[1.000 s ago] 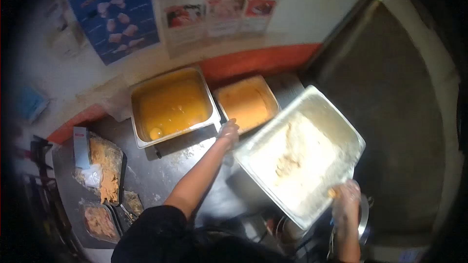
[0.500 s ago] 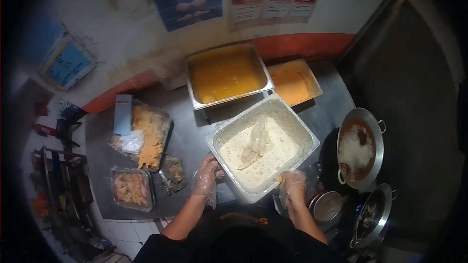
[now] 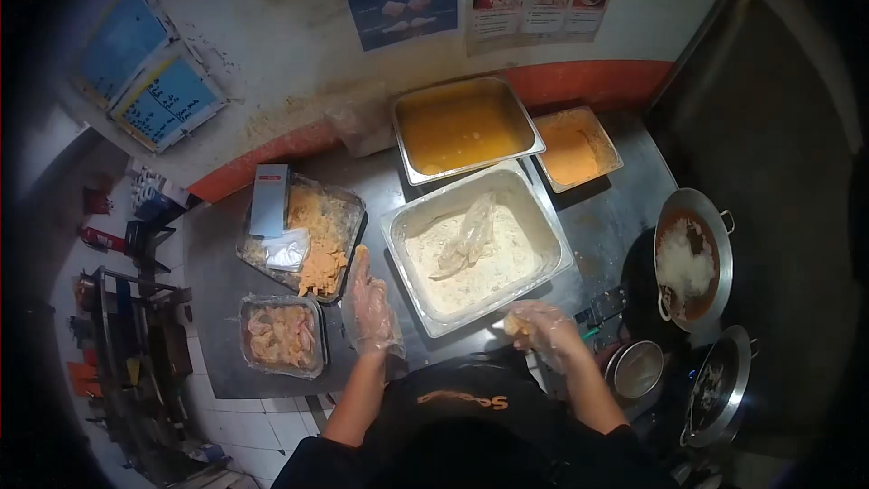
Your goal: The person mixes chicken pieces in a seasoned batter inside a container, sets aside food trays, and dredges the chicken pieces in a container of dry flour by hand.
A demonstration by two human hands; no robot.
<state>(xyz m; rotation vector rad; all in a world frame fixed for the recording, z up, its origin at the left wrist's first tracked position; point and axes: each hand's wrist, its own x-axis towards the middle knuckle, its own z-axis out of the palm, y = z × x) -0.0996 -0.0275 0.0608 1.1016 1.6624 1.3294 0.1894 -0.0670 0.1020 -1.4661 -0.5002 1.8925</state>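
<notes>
A metal pan of white flour [image 3: 425, 291] stands on the steel table, with a crumpled clear plastic glove or bag [image 3: 472, 237] lying on the flour. To the left of this pan is my left hand [image 3: 371, 312], in a clear plastic glove, its fingers stretched out and nothing in them. Near the pan's lower right corner, my right hand [image 3: 536, 324] is gloved too, with its fingers curled in. Something small and yellowish shows at its fingertips; I cannot make out what it is.
Behind the flour are a pan of yellow liquid [image 3: 466, 131] and a tray of orange powder [image 3: 577, 152]. At left are a tray of orange crumbs with a box [image 3: 270, 201] and a container of raw meat [image 3: 279, 337]. Two woks [image 3: 692, 258] [image 3: 720, 385] stand at right.
The flour pan has gone from being tilted in my hands to resting on the table beside the yellow liquid. Both hands have come away from it. The view has swung left.
</notes>
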